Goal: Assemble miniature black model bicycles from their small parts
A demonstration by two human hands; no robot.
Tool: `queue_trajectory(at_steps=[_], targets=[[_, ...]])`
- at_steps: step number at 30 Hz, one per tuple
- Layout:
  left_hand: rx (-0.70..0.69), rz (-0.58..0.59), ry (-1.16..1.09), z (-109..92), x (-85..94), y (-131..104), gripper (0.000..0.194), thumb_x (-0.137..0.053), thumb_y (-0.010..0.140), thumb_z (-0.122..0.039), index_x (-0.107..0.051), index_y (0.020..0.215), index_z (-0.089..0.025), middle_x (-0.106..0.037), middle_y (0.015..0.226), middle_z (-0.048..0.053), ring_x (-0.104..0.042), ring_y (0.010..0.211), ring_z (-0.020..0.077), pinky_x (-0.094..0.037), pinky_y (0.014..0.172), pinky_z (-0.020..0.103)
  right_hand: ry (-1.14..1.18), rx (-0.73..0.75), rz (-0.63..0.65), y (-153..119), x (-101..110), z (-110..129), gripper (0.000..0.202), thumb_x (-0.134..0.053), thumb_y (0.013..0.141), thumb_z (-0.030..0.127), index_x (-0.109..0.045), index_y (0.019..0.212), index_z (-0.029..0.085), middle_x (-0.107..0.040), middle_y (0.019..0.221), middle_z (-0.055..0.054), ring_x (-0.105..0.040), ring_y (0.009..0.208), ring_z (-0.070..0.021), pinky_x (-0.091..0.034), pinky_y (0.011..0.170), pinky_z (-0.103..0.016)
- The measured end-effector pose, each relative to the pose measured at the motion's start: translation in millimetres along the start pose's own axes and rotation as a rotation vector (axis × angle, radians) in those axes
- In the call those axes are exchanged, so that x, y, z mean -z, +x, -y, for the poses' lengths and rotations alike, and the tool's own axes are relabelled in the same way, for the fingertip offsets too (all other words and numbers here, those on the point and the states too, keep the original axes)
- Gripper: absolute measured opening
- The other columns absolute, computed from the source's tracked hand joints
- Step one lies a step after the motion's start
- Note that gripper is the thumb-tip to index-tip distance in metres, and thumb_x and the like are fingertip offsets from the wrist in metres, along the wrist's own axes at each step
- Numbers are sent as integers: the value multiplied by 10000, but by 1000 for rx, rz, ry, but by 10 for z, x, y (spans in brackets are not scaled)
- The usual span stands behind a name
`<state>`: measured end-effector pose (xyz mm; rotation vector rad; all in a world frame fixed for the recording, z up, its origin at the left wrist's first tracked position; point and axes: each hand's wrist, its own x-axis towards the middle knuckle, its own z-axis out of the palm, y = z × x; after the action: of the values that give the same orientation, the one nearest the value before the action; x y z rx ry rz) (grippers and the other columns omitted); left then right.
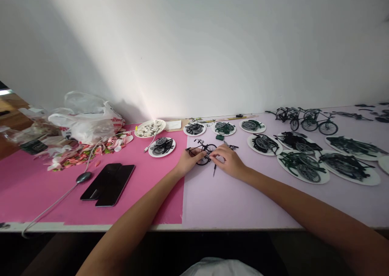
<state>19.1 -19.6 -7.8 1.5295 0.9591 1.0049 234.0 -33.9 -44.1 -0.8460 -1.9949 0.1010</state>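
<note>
A small black model bicycle [209, 148] stands partly assembled on the pale lilac part of the table. My left hand [187, 161] is closed on its left side, fingers around the wheel and frame. My right hand [228, 161] pinches at the bicycle's lower middle, near the pedals; whatever is between those fingertips is too small to make out. Just below the bicycle lies a thin dark screwdriver-like tool [214, 170]. Behind my right hand are a little dark green block [219, 137] and some small black parts [233, 147].
Plates of black and green bicycle parts, such as one plate [151, 153], spread behind and right. Finished-looking model bicycles [316, 122] stand at the back right. On the pink left side are two dark phones [109, 185], a cable [54, 205], a plastic bag [88, 122] and pink-green scraps [73, 156].
</note>
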Motion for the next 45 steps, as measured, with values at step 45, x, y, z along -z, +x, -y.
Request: queue_trajectory(at_steps=[45], targets=[[46,93,-71,-59,-38,-35,394,-927,661,-438,-763,823,-118,-787,868,93,-700,772,195,-567,753,301,429,-507,-60,-27,-43,-75,358,-714,886,456,-575,1161,274,-690,1060,-54,-663,1000,-232,-530,810,-353]])
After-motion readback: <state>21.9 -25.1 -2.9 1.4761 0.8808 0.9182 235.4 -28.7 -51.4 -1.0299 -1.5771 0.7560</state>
